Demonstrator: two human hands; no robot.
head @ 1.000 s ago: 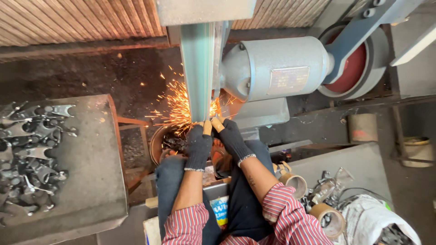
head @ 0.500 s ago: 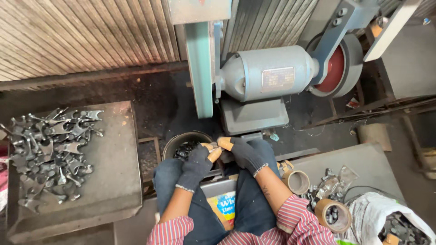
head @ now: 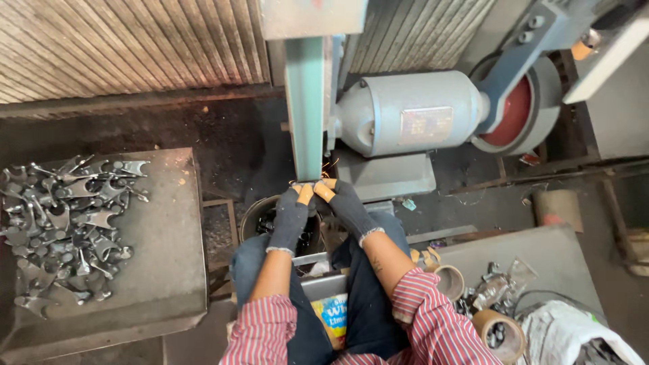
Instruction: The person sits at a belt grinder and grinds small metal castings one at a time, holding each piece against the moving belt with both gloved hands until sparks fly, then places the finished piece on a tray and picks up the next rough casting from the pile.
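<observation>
**Grey Belt Grinder Station: Hand and Workpiece Position**

Grey-green abrasive belt point(head: 304, 108) runs vertically down the upper centre of the frame and ends just above the two hands. A grey motor housing point(head: 412, 115) sits directly to its right, with a red-faced wheel point(head: 517, 111) further right under a blue arm.

Left hand point(head: 292, 215): dark knitted glove with orange fingertips, located at centre frame. The fingers are pinched together at the belt's lower end. Right hand point(head: 345, 203): same glove type, fingers likewise pinched, fingertips touching those of the left hand. Both hands grip a small workpiece point(head: 314, 184) pressed to the belt's lower edge; it is almost wholly hidden by the fingertips, so its shape cannot be told. A few faint sparks show at the contact point.

Beneath the hands stands a dark round bucket point(head: 253, 216) between the knees. Both forearms are bare, with red-and-white striped sleeves rolled at the bottom of the frame.

At the left of the frame, a grey metal table point(head: 169, 270) carries a pile of forged metal parts point(head: 64, 226). At the lower right, a second metal surface point(head: 534, 253) holds tape rolls point(head: 499, 331) and small clutter.
</observation>
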